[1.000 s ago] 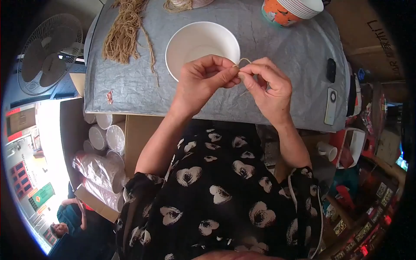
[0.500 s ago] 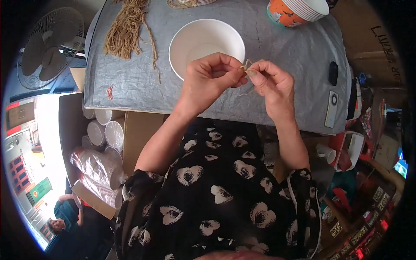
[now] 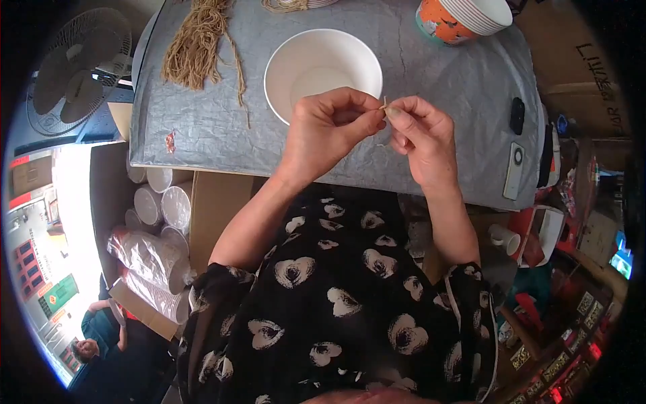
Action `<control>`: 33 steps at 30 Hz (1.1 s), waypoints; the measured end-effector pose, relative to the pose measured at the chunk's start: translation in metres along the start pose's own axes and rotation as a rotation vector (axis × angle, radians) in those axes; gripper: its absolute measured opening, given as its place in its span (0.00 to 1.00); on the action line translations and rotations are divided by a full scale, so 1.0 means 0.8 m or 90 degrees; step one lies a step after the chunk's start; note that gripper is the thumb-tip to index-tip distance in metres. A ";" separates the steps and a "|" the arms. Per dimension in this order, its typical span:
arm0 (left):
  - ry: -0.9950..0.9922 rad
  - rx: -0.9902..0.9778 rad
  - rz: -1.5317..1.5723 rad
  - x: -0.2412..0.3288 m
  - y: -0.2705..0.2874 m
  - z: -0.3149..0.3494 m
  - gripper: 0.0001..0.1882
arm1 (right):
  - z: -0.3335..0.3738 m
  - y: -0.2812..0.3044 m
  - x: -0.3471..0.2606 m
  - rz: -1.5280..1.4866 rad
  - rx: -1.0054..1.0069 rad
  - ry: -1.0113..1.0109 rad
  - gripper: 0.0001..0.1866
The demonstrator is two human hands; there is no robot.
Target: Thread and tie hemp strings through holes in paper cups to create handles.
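Observation:
Both hands meet in front of a large white paper bucket (image 3: pixel 282 74), over its near right rim. My left hand (image 3: pixel 330 131) pinches a short piece of tan twine (image 3: pixel 384 106) between thumb and forefinger. The thumb and forefinger of my right hand (image 3: pixel 424 131) close on the same twine from the other side, fingertips almost touching. Only a small end of it sticks up between them; the rest is hidden by the fingers. A thick bundle of tan twine (image 3: pixel 196 50) lies on the grey-covered table (image 3: pixel 215 138), left of the bucket, with one strand trailing toward me.
A stack of orange patterned paper buckets (image 3: pixel 457 23) stands at the far right. A dark small object (image 3: pixel 517 116) and a pale slim device (image 3: pixel 514 172) lie near the right edge. Below left, a carton holds wrapped white tubs (image 3: pixel 151 256). A fan (image 3: pixel 77 71) and a person (image 3: pixel 101 330) are further left.
The fingertips have drawn closer together, and the loop of twine seen between them has shrunk to a short upright end. The bucket and bundle look unmoved.

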State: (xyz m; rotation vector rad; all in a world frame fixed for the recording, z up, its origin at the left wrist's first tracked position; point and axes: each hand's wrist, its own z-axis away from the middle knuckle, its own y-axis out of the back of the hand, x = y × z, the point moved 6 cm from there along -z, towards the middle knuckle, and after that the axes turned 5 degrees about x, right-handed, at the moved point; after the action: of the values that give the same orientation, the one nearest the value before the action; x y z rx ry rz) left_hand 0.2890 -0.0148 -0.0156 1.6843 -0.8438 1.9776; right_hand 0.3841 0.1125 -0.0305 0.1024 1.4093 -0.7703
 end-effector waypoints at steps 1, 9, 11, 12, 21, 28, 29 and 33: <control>-0.001 0.000 0.000 0.001 0.001 0.001 0.07 | 0.000 0.000 0.001 0.000 -0.001 0.001 0.07; 0.038 -0.104 -0.012 -0.001 -0.006 0.005 0.08 | -0.015 0.003 -0.021 0.098 0.011 0.002 0.13; 0.025 -0.103 -0.017 -0.001 -0.005 0.005 0.08 | -0.014 -0.001 -0.018 0.146 -0.053 -0.034 0.12; 0.012 -0.101 -0.020 -0.001 -0.005 0.005 0.08 | -0.014 0.001 -0.018 0.145 -0.053 -0.034 0.12; 0.024 -0.098 0.016 0.001 -0.005 -0.001 0.05 | -0.008 0.007 -0.008 0.094 -0.113 -0.091 0.08; 0.038 -0.113 0.009 0.000 -0.006 -0.002 0.04 | -0.007 0.006 -0.011 0.164 -0.140 -0.021 0.07; 0.036 -0.121 0.010 0.000 -0.007 -0.002 0.04 | -0.006 0.006 -0.012 0.178 -0.157 0.003 0.07; 0.009 -0.138 0.045 0.000 -0.008 -0.005 0.04 | -0.005 0.004 -0.004 0.057 -0.153 -0.055 0.08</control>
State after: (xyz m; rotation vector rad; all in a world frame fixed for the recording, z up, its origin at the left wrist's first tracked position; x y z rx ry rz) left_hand 0.2899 -0.0073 -0.0144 1.5345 -1.0852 1.8639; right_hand 0.3825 0.1187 -0.0295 -0.0537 1.3954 -0.5209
